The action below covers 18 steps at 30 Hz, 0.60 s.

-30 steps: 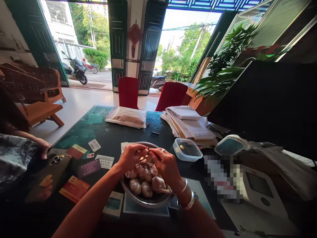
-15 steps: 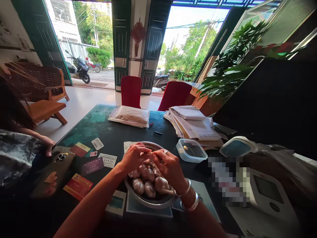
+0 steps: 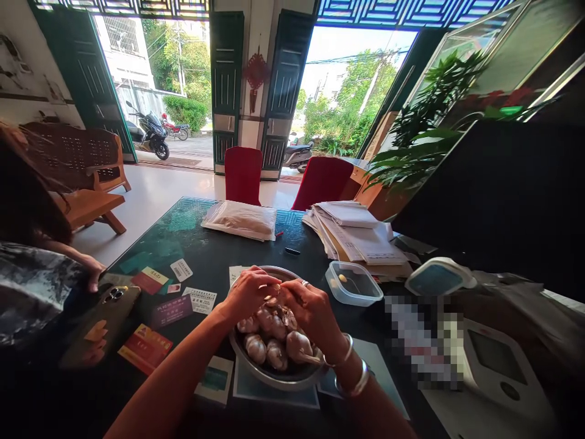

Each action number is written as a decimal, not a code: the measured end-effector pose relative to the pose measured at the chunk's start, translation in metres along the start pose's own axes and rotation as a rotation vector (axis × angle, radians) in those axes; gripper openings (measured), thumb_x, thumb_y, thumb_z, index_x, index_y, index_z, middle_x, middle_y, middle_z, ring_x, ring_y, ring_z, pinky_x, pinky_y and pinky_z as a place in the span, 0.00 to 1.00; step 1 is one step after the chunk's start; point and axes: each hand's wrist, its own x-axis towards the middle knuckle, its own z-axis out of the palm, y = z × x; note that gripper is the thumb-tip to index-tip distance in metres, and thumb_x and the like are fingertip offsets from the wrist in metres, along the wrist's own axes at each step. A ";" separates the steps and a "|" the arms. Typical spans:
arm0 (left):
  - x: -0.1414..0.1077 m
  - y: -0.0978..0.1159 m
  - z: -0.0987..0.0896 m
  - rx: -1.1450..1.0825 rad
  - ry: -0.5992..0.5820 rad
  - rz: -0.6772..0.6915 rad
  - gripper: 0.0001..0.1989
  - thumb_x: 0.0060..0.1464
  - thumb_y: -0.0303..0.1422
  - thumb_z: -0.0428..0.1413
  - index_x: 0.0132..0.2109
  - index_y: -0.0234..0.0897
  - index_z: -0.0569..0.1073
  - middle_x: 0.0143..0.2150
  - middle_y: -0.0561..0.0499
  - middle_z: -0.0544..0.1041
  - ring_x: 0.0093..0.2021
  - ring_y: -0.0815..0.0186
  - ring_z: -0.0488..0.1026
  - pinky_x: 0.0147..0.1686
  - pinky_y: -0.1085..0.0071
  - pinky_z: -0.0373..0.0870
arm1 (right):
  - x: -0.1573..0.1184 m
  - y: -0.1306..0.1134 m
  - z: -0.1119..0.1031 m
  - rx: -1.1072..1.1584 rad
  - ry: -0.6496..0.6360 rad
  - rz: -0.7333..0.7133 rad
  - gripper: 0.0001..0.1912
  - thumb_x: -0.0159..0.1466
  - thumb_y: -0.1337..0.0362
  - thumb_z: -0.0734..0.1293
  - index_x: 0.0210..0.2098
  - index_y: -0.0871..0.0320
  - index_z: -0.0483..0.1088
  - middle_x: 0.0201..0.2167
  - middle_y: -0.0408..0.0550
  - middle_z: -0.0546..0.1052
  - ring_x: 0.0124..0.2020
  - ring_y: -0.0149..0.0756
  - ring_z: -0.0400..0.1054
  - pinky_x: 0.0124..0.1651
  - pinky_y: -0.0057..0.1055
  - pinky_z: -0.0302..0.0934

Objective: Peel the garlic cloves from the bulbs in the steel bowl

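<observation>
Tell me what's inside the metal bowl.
Garlic bulbs lie in the metal bowl. Whatever is behind the left hand and right hand, or underneath the top bulbs, is covered and cannot be seen.

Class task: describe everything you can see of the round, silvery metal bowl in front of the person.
The round, silvery, metal-looking bowl has a shiny rim and a darker inside. It stands upright on the dark, glossy table, overlapping a flat, pale-edged blue sheet. Pale, pinkish garlic bulbs fill much of it. The person's left hand and ringed right hand meet above it, hiding parts of its rim; whether either touches it cannot be told.
</observation>
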 end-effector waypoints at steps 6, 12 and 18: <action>0.000 -0.001 0.001 0.016 0.012 0.007 0.10 0.53 0.29 0.57 0.42 0.41 0.80 0.34 0.51 0.80 0.38 0.65 0.72 0.43 0.69 0.67 | 0.001 -0.002 -0.001 0.038 -0.017 0.023 0.09 0.65 0.66 0.60 0.37 0.56 0.73 0.32 0.46 0.77 0.34 0.36 0.70 0.39 0.33 0.63; 0.000 0.003 0.000 0.035 0.004 0.014 0.10 0.54 0.29 0.57 0.42 0.42 0.79 0.36 0.51 0.81 0.40 0.64 0.72 0.44 0.68 0.67 | 0.000 -0.002 -0.001 -0.029 0.015 -0.011 0.09 0.65 0.66 0.60 0.31 0.56 0.71 0.27 0.45 0.75 0.29 0.34 0.68 0.34 0.30 0.61; 0.000 0.002 0.002 0.023 0.018 -0.010 0.10 0.52 0.27 0.58 0.39 0.43 0.80 0.33 0.51 0.80 0.38 0.65 0.73 0.43 0.70 0.68 | -0.001 0.001 0.002 -0.124 0.038 -0.041 0.07 0.62 0.69 0.60 0.28 0.57 0.67 0.25 0.44 0.72 0.27 0.33 0.65 0.32 0.29 0.59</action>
